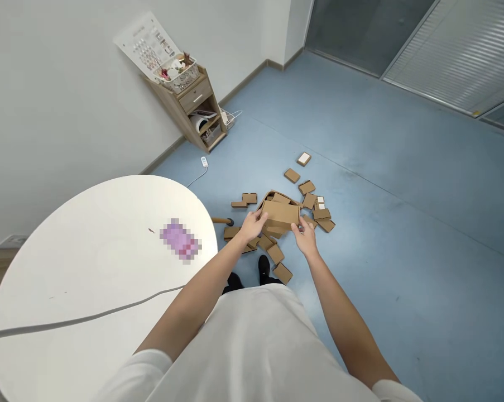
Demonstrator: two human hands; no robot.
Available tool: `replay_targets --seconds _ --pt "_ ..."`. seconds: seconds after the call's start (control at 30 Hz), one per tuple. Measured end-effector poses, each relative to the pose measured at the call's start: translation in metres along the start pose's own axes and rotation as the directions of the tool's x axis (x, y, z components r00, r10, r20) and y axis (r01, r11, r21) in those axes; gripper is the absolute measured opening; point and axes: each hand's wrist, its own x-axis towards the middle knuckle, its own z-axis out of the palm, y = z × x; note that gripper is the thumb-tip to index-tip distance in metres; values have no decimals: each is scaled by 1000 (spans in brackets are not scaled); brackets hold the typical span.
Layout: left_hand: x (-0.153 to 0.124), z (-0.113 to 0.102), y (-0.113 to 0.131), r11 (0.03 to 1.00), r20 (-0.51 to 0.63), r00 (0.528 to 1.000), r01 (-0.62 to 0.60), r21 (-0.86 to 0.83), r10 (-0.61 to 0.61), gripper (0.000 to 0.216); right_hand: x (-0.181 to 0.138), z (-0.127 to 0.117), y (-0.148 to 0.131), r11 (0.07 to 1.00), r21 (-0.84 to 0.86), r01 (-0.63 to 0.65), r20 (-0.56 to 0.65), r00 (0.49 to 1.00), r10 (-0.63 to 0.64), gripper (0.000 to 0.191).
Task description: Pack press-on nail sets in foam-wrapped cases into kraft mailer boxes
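No legible text, printed sheet (pixel 148 46) too small and blurred

Left grip (pixel 253 225) and right grip (pixel 305 237) both curled (arms (pixel 199 290) outstretched).

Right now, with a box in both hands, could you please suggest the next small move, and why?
Perhaps lower the held box slowly and level: the left hand grips its left end, the right hand its right end, and loose boxes lie jumbled on the floor below.
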Motion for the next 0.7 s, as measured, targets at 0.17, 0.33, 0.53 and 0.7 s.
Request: replay_targets --seconds 0.17,0.33,0.53,0.7 --pt "4 -8 0 999 -41 999 -34 -33 33 64 -1 -1 6 996 -72 47 27 999 -45 58" --pt "-29 -15 -31 974 27 995 102 -203 -98 74 -29 10 19 1000 -23 10 224 975 -5 51" --pt "-95 -25 -61 926 16 981 187 -328 -192 66 -47 26 16 999 40 -22 370 929 5 48" --pt "-141 -35 -73 934 -152 964 161 -319 -218 51 -46 44 -14 994 105 39 452 888 -82 42"
